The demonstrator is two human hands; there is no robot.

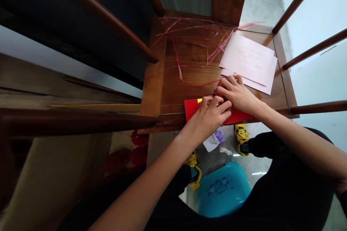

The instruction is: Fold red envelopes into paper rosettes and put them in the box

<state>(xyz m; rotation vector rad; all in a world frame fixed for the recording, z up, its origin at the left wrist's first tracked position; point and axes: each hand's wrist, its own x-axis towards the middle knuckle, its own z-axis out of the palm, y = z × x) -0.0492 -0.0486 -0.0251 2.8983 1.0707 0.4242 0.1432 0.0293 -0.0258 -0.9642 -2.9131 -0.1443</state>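
A flat red paper piece with gold print lies along the front edge of the brown wooden chair seat. My left hand rests over its middle with the fingers curled down onto it. Just to the right and a little farther back, my right hand bends its fingers at the paper's back edge, fingertips mostly hidden. The two hands touch or nearly touch. A thin pink-red plastic strand runs across the seat up to the right fingers; whether they grip it I cannot tell.
Pale pink sheets lie at the seat's right, beside tangled strands. Wooden spindles flank the seat. Below are yellow shoes, a white and purple wrapper and a blue plastic object with dark print.
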